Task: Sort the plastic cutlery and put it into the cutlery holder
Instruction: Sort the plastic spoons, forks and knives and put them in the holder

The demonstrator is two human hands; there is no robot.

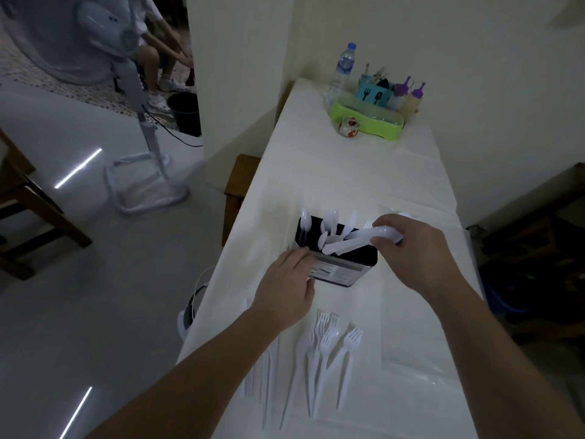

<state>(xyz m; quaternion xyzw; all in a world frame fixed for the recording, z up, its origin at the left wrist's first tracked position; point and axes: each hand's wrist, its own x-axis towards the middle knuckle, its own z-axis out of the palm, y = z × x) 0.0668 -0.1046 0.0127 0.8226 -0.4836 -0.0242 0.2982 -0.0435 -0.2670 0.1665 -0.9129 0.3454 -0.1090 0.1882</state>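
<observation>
White cloth covers the long worktop [364, 172] against a pale wall; grey floor and a fan [104, 45] lie left. Black cutlery holder [342, 264] stands mid-worktop, spoons [329, 223] upright inside. Left hand [285, 286] rests on its near side, fingers relaxed. Right hand [414, 248] grasps a white cutlery bundle [357, 240] over the holder. Forks [329, 340] lie nearer.

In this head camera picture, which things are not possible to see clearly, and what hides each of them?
- Bundle in the right hand: motion blur hides the type and number of white pieces.
- Cutlery holder: its inner compartments are too dark; the left hand covers its near-left corner.
- Cutlery under the left forearm: partly covered, type unclear.
- Forks on the table: overlapping, count uncertain.
</observation>
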